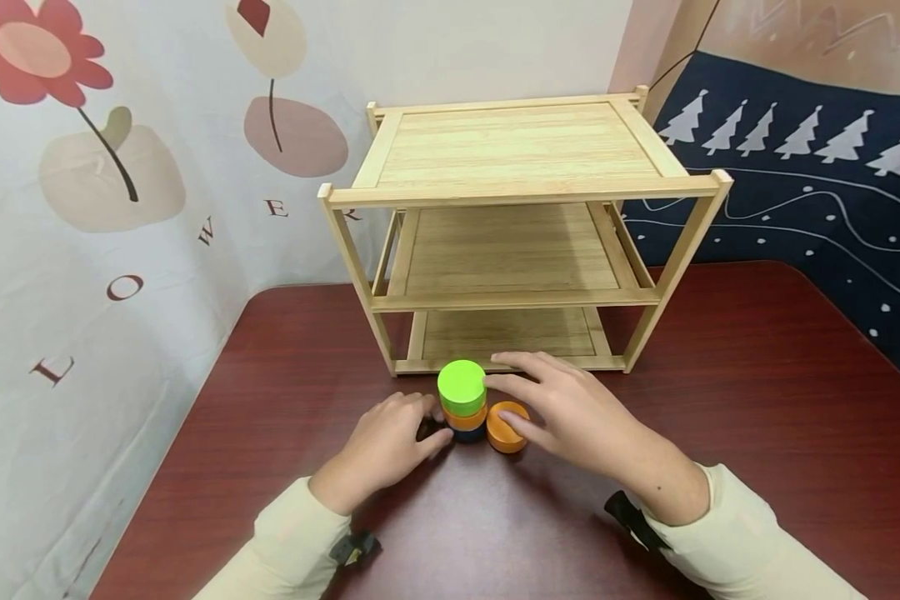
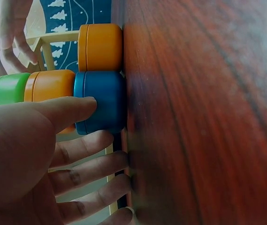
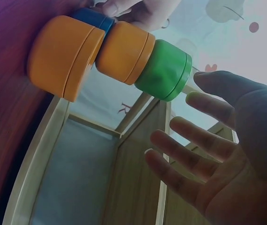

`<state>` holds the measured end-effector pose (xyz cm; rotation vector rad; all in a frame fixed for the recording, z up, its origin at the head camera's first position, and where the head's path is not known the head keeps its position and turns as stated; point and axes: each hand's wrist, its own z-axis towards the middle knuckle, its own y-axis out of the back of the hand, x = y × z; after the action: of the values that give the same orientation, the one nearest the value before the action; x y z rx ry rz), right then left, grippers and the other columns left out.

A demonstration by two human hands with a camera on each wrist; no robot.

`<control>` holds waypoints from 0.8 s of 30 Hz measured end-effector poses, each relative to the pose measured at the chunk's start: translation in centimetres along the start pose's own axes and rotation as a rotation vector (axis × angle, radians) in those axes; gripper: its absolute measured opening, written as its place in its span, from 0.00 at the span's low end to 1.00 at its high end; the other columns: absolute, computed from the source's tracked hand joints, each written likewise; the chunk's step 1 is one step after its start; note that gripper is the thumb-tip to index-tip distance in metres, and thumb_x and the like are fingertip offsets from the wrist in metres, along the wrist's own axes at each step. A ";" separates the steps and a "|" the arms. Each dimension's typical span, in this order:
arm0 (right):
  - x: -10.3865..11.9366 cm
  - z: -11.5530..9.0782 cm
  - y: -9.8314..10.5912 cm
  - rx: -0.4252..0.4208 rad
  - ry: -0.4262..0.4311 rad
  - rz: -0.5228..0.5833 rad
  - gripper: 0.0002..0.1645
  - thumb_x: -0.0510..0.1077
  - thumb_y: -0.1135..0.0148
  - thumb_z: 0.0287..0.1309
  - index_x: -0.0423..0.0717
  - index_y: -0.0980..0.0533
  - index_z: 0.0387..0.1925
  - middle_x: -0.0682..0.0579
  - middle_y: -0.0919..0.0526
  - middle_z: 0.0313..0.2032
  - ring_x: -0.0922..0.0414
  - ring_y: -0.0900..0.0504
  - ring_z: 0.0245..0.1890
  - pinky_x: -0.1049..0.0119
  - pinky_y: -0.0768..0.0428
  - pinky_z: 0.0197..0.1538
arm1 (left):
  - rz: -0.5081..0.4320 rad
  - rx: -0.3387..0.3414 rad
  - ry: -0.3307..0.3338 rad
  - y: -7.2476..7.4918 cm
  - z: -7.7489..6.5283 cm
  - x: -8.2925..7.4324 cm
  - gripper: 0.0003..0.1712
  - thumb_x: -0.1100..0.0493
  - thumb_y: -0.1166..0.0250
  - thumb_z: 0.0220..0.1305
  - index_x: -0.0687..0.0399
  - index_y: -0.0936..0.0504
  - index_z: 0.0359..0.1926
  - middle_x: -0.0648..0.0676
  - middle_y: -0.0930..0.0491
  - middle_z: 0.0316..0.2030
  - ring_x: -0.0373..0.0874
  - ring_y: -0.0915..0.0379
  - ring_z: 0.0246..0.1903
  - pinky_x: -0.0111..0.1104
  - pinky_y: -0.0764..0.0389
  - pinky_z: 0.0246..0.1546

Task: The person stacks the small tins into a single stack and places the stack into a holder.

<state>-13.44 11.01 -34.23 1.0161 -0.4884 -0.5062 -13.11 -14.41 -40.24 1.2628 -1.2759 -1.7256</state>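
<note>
Upright near the centre of the head frame, a stack point(image 1: 462, 400) of three round lidded jars stands on the dark red bench point(image 1: 487, 525), its long axis vertical. At the bottom is a blue jar point(image 2: 107, 108), above it a middle orange jar point(image 1: 467, 419), and on top a green jar point(image 1: 462, 386) with its flat lid facing up. In the turned left wrist frame, the same axis runs nearly level, green end at the left and blue at the centre; in the right wrist frame it slants from upper left down toward the right. Just to the right of the stack, a second orange jar point(image 1: 504, 439) sits on the bench, also lid up, parallel to the stack. Below centre left, the left hand point(image 1: 390, 440) lays its thumb along the blue jar, the other fingers extended and spread. Right of centre, the right hand point(image 1: 581, 408) hovers with fingers apart beside the green jar; whether a fingertip touches it, I cannot tell. Behind, filling the upper middle, stands a three-tier wooden rack point(image 1: 513, 301).
</note>
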 end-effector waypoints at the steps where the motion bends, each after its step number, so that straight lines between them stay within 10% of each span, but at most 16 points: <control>1: 0.0 0.0 0.0 0.001 -0.001 0.001 0.24 0.49 0.28 0.58 0.54 0.19 0.56 0.49 0.20 0.60 0.50 0.19 0.58 0.53 0.19 0.57 | 0.000 0.000 0.001 0.0 0.0 0.0 0.11 0.47 0.27 0.59 0.45 0.17 0.37 0.43 0.17 0.34 0.44 0.22 0.41 0.45 0.20 0.43; 24: -0.3 0.0 -0.4 0.010 -0.006 0.008 0.23 0.48 0.27 0.57 0.54 0.19 0.55 0.50 0.19 0.58 0.51 0.18 0.56 0.54 0.18 0.55 | -0.001 0.009 0.012 0.0 0.0 0.0 0.11 0.47 0.28 0.60 0.44 0.17 0.37 0.43 0.16 0.35 0.44 0.21 0.42 0.46 0.20 0.45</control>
<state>-13.73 11.07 -34.62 1.0225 -0.5001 -0.5004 -13.07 -14.42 -40.19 1.2767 -1.2775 -1.7122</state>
